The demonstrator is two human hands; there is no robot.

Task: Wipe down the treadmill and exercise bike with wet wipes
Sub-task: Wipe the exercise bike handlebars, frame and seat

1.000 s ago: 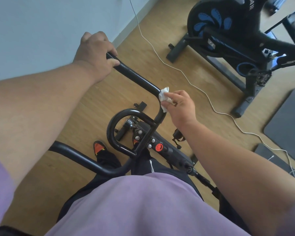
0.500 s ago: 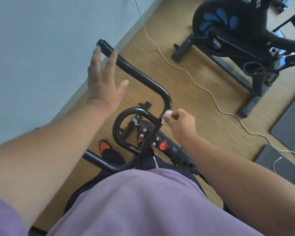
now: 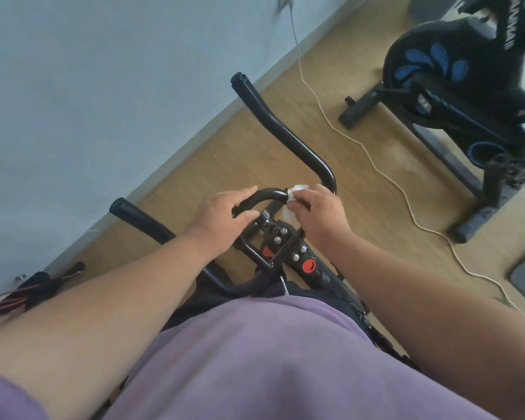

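At the far left, well away from both hands, a bundle of red and black straps (image 3: 19, 294) is seen lying on the floor (image 3: 231, 147) against the wall (image 3: 88, 86). Just left of the left hand, the near handlebar end (image 3: 140, 218) of the bike being cleaned is seen jutting out, untouched. The left hand (image 3: 222, 218) is wrapped round the left side of the small black loop bar (image 3: 269, 195) at the centre of the handlebars, thumb below and fingers over the top, so the frame is steadied by it.

Touching the same loop, just to the right of that hand, a white wet wipe (image 3: 296, 197) is pinched in the right hand (image 3: 319, 215) and pressed against the loop's top right bend. Below both hands, bolts and a red knob (image 3: 309, 265) are seen on the stem. Beyond the right hand, the long upper handlebar (image 3: 285, 128) is seen reaching away toward the wall.

The step in hand is judged to be the wiping of the centre loop of this bike. The next move seems to call for the wipe to be drawn round the curve toward the left hand, which would need to be lifted or shifted aside so the covered stretch can be reached.

Well to the right, a white cable (image 3: 373, 159) is trailed across the floor, and a second exercise bike (image 3: 455, 83) with blue trim is seen standing, untouched.
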